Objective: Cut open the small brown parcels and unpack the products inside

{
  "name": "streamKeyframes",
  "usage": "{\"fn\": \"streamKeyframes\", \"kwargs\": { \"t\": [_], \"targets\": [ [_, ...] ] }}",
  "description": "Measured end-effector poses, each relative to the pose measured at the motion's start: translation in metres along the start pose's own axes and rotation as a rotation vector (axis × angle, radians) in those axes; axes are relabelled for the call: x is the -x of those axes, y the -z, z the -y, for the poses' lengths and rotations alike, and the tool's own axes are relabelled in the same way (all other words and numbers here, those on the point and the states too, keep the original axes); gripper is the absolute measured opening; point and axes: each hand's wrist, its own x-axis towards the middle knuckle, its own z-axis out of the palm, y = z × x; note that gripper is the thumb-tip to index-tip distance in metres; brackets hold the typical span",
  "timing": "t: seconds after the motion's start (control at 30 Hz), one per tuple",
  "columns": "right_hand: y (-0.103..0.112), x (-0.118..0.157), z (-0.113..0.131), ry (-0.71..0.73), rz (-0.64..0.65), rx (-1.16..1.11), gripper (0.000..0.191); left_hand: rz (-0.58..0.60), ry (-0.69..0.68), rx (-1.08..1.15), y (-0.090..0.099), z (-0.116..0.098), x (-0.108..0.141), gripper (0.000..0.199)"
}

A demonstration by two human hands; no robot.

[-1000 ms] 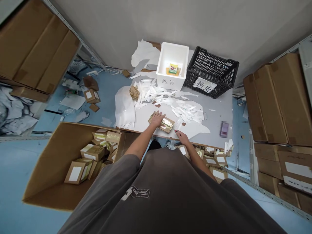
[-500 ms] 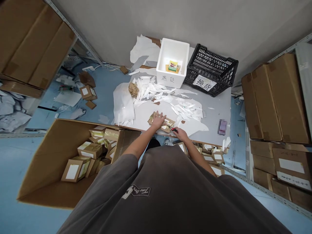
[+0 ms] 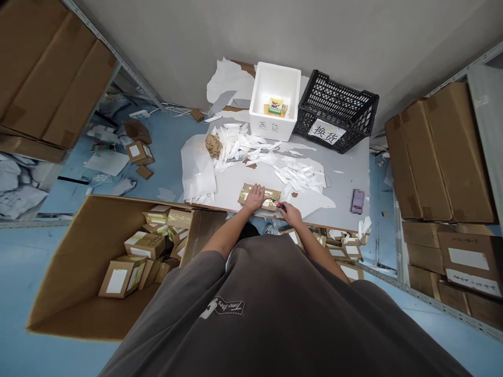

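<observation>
Fingers slightly apart, a worker's left hand (image 3: 255,197) lies across the top of a small taped cardboard carton (image 3: 271,204) at the near edge of a littered worktable (image 3: 340,180). The right hand (image 3: 291,214) closes its fingers around a red-and-black utility knife (image 3: 281,206), the tool's head at the carton's right end; the blade itself is too small to make out. The step in hand appears to be slitting the shiny packing tape, with the carton's flaps not visibly raised. The next move likely calls for a firm press from the left hand and a shallow stroke along the tape, clear of the pinning fingers.

Just beyond lie torn white paper strips (image 3: 239,146) and a wad of crumpled brown paper (image 3: 213,145). At the back, a white foam bin (image 3: 274,124) holding a yellow-and-green packet (image 3: 275,106) stands beside a black plastic crate (image 3: 337,107) bearing a handwritten sign. To the worker's left, a large open cardboard box (image 3: 65,262) contains more taped cartons (image 3: 144,244).
</observation>
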Motion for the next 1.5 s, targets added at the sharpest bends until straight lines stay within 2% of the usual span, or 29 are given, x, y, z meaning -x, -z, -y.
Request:
{"fn": "streamKeyframes", "kwargs": {
  "t": [0.13, 0.23, 0.47, 0.7, 0.8, 0.87, 0.93, 1.03, 1.07, 1.13, 1.2, 1.27, 1.4, 1.5],
  "targets": [
    [0.005, -0.005, 0.005, -0.04, 0.006, 0.117, 0.039, -0.011, 0.011, -0.005, -0.002, -0.002, 0.001, 0.078],
    [0.009, 0.002, 0.001, -0.09, -0.006, 0.198, 0.041, -0.029, 0.051, -0.018, -0.004, -0.008, 0.001, 0.076],
    [-0.001, 0.019, 0.0, -0.226, -0.055, 0.172, 0.042, -0.038, 0.108, -0.023, -0.008, -0.024, 0.003, 0.082],
    [-0.003, 0.003, 0.011, -0.164, -0.053, 0.117, 0.036, -0.094, 0.109, -0.028, -0.008, -0.026, 0.004, 0.082],
    [-0.007, -0.006, 0.024, -0.2, -0.079, 0.148, 0.036, -0.079, 0.126, -0.025, -0.01, -0.026, 0.004, 0.081],
    [-0.007, -0.006, 0.021, -0.21, -0.091, 0.158, 0.038, -0.084, 0.137, -0.023, -0.011, -0.025, 0.005, 0.079],
    [0.0, 0.003, 0.001, -0.295, -0.107, 0.126, 0.04, -0.107, 0.143, -0.023, -0.013, -0.024, 0.007, 0.073],
    [0.024, 0.031, -0.059, -0.599, -0.124, 0.031, 0.045, -0.15, 0.163, -0.024, -0.015, -0.02, 0.009, 0.065],
    [0.032, 0.041, -0.081, -0.633, -0.142, 0.037, 0.046, -0.164, 0.167, -0.023, -0.016, -0.018, 0.009, 0.064],
    [0.043, 0.058, -0.114, -0.545, -0.196, 0.078, 0.047, -0.179, 0.175, -0.024, -0.016, -0.015, 0.008, 0.063],
    [0.043, 0.064, -0.124, -0.441, -0.186, 0.06, 0.047, -0.182, 0.183, -0.024, -0.017, -0.013, 0.007, 0.063],
    [0.032, 0.059, -0.108, -0.321, -0.15, 0.016, 0.046, -0.173, 0.196, -0.022, -0.019, -0.012, 0.006, 0.063],
    [0.002, 0.028, -0.041, -0.096, -0.061, -0.021, 0.041, -0.184, 0.188, 0.002, -0.023, -0.009, 0.004, 0.062],
    [-0.005, 0.004, -0.004, -0.004, -0.025, 0.02, 0.038, -0.222, 0.173, 0.037, -0.027, -0.007, 0.004, 0.062]
  ]
}}
